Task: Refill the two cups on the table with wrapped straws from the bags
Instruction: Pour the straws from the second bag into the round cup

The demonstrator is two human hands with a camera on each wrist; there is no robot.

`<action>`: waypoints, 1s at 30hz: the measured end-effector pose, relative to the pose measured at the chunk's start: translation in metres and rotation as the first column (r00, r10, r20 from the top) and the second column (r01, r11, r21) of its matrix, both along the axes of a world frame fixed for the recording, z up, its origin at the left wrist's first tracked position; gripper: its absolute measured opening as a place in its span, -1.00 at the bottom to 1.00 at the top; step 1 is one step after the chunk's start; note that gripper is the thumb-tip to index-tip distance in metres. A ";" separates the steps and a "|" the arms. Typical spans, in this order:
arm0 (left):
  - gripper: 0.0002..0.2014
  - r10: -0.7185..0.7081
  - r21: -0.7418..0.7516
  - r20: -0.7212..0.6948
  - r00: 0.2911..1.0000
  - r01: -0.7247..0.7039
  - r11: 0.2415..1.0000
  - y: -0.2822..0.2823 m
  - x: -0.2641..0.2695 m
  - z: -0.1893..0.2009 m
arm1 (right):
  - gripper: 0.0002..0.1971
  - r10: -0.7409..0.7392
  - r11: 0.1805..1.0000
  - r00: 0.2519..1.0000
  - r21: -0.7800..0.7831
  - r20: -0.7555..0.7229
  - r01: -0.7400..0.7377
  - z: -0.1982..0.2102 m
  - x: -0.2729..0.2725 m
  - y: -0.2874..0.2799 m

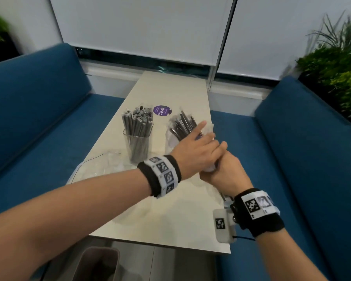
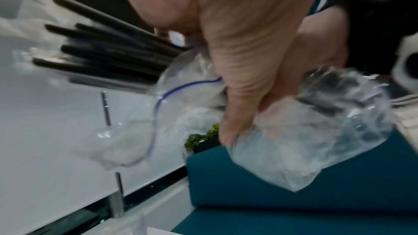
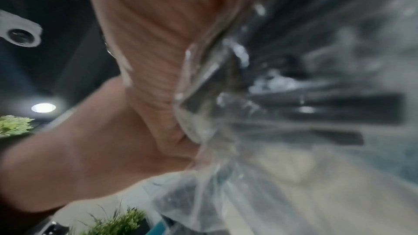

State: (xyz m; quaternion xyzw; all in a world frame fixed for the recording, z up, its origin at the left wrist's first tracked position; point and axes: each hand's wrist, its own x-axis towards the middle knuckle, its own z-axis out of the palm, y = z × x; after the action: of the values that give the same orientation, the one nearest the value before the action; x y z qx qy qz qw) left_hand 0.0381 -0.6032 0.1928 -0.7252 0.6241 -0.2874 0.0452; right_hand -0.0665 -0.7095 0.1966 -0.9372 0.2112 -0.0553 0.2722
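Both hands meet over the right edge of the pale table (image 1: 170, 209). Right hand (image 1: 225, 171) is closed around the crumpled lower end of a clear plastic bag (image 2: 282, 158); in the right wrist view the film bunches against the palm, with dark straws blurred inside it. Left hand (image 1: 195, 151) lies over the same bag from above, fingers curled onto the plastic, index finger extended toward the straws; the left wrist view shows a finger (image 2: 239, 96) pressing into the film beside the blue zip line. Black wrapped straws (image 1: 183, 126) fan out of the bag's open mouth, which sits over the right cup; the cup itself is mostly hidden behind bag and hand, so how far the straws sit inside it cannot be told. Left cup (image 1: 137, 147), clear, stands upright on the table, packed with wrapped straws. An empty clear bag (image 1: 97, 167) lies flat near the table's left edge, beside that cup. A purple round sticker (image 1: 161, 110) sits farther back between the two bundles. Blue benches (image 1: 39, 110) flank the table.
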 end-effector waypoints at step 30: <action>-0.79 -0.129 -0.230 -0.969 0.213 -0.570 0.789 -0.070 0.160 0.010 | -0.42 -0.024 0.959 0.844 0.251 0.535 -0.132 0.047 0.168 -0.072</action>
State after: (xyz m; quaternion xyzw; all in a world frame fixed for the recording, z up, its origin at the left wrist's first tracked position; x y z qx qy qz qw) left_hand 0.1981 -0.6728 0.2027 -0.8080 0.2862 0.0611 -0.5114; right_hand 0.1014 -0.7812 0.2438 -0.8426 0.1063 -0.2753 0.4505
